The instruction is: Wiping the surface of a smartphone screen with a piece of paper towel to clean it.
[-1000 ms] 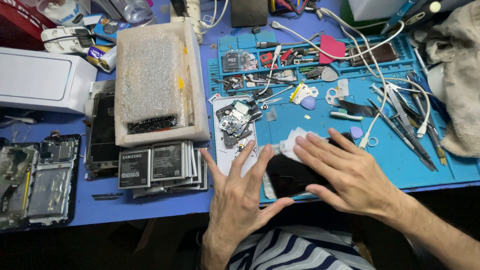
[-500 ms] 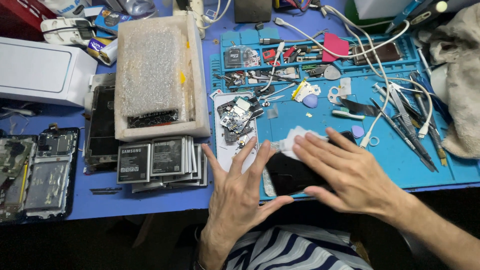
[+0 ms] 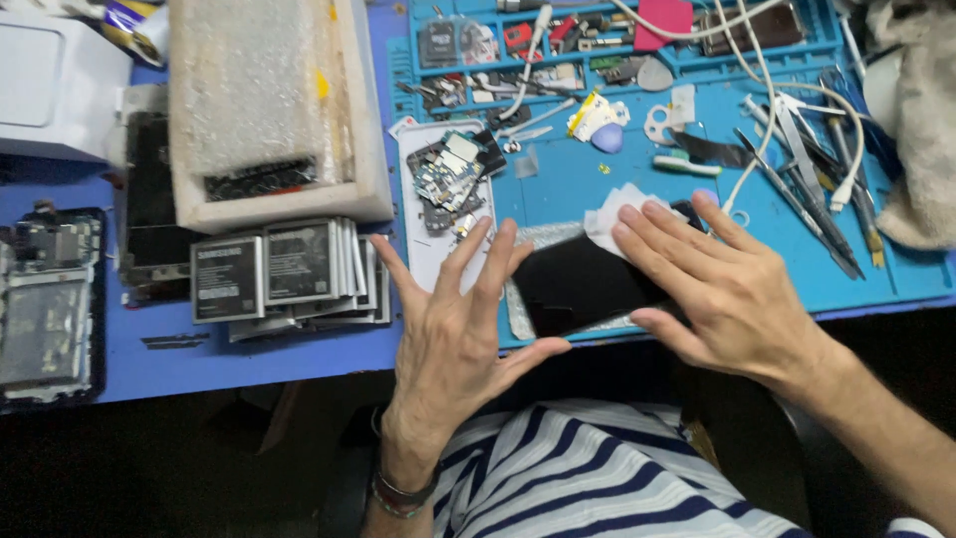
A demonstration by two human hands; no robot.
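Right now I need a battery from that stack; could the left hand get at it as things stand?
Probably yes. The left hand is spread open with nothing held, right beside the battery stack, and only bare blue table lies between them.

Left hand [image 3: 453,324] lies flat with fingers spread; right hand [image 3: 722,289] rests palm-down, fingers extended.

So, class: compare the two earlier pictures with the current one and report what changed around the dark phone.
Little changed. The left hand stays spread at the dark phone's left edge; the right hand stays pressing the white wipe on its right end. Only the camera view dipped. Nothing was picked up or released.
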